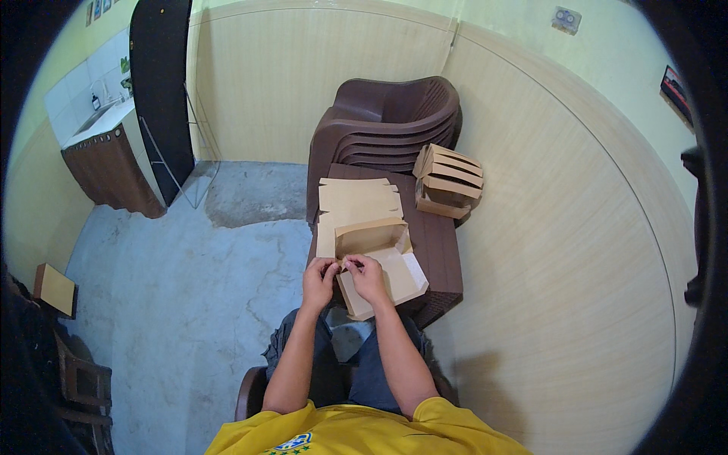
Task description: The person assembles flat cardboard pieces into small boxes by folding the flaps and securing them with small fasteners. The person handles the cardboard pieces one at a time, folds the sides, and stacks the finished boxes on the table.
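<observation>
A partly folded brown cardboard box point(383, 262) lies at the near end of the dark brown table point(438, 262), its far wall standing up and its near part spread toward me. My left hand point(321, 274) and my right hand point(364, 277) meet at the box's left corner. Fingers of both hands are pinched on the cardboard there; the exact flap between them is hidden. Beyond the box, and partly under it, flat cut cardboard sheets point(356, 199) with notched edges lie on the table.
Several folded boxes point(449, 182) are grouped at the table's far right edge, beside the wall. Stacked brown plastic chairs point(394, 121) stand behind the table. A sink counter point(98, 125) and a black panel point(159, 91) are at the far left. Another box point(54, 290) sits at the left edge.
</observation>
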Demonstrator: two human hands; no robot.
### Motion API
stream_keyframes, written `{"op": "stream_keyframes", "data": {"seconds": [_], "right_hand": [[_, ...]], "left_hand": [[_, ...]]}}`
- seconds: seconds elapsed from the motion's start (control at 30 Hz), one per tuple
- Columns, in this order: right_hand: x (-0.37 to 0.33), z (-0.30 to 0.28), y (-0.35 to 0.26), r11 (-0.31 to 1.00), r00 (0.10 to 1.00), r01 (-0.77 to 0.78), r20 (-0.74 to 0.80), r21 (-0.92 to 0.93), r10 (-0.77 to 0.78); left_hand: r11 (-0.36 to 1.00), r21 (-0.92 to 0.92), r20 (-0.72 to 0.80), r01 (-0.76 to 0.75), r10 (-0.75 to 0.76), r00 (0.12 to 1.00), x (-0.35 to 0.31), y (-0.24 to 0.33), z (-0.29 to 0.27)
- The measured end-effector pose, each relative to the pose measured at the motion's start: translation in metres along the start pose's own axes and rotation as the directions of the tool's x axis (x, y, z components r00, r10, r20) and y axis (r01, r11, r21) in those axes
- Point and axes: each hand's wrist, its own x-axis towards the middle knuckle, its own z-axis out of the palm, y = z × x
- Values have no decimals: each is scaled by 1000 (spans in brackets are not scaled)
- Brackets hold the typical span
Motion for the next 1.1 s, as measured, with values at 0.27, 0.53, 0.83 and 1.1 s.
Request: {"op": "stream_keyframes", "data": {"seconds": [0.27, 0.53, 0.83, 1.1], "right_hand": [[4, 0, 7, 997, 998, -51, 31, 65, 49], [6, 3, 7, 991, 993, -119, 6, 59, 119], [5, 4, 10, 951, 981, -193, 38, 240, 190], [-4, -10, 4, 989, 995, -56, 95, 139, 43]], "left_hand": [[986, 157, -12, -56, 59, 998, 1, 14, -4], [988, 152, 45, 21, -28, 999, 6, 24, -12], [969, 245, -2, 33, -34, 999, 7, 28, -12], [974, 224, -42, 15, -6, 999, 2, 31, -8]]}}
